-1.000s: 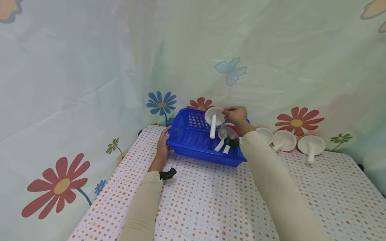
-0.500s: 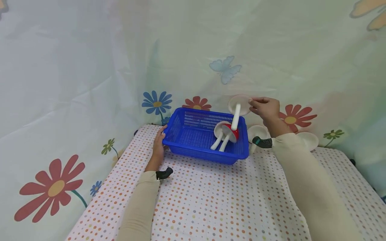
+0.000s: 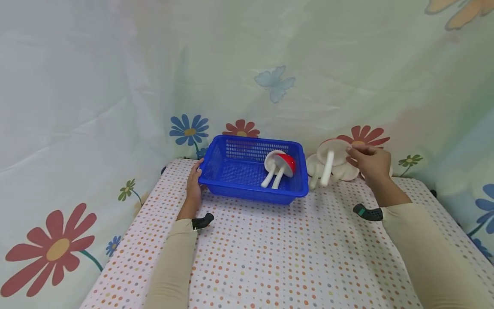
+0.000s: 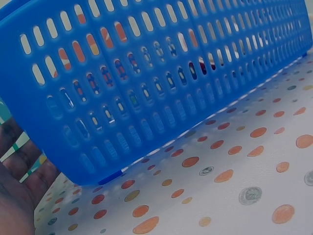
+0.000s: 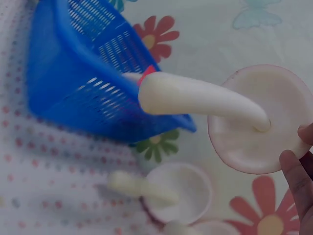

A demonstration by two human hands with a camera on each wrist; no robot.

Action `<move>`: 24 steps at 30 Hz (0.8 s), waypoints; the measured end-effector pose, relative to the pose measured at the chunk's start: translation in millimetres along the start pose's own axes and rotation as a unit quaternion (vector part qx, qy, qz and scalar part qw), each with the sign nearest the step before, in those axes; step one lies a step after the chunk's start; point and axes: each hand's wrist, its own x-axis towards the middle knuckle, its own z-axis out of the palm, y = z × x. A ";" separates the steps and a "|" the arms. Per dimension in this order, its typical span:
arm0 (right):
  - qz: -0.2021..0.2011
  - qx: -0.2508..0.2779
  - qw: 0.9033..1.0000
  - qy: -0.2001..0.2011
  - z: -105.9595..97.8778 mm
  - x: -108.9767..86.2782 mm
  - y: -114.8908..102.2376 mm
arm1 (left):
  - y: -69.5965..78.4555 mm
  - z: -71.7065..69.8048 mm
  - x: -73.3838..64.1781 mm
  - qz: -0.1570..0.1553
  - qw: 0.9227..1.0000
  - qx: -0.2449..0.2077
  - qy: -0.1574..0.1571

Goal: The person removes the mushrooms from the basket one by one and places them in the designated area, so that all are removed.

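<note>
As one basket (image 3: 239,174) holds two mushrooms (image 3: 286,165), right hand (image 3: 372,163) pinches another (image 3: 334,151), left hand (image 3: 194,185) outspread.

The held mushroom (image 3: 332,155) and the right hand (image 3: 371,165) hide parts of the other mushrooms (image 3: 345,172) behind. The orange butterfly (image 3: 468,17), far right, is cut off on top.

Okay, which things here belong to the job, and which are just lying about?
Seemingly part of the job:
held mushroom
blue basket
two mushrooms in the basket
mushrooms beside the basket

Just setting:
spotted tablecloth
flowered curtain
</note>
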 end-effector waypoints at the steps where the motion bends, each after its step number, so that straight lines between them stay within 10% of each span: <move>1: -0.002 -0.003 1.000 0.003 -2.6 -3.5 7.4 | -2.4 -0.8 1.2 -0.001 1.000 0.001 0.001; 11: 0.029 -0.018 0.999 0.010 -14.0 -26.7 71.0 | -14.7 -3.4 6.7 -0.006 1.000 -0.003 0.015; 24: -0.019 -0.082 0.996 0.036 -17.3 31.1 173.4 | 6.8 1.0 -4.9 -0.009 1.000 -0.010 -0.005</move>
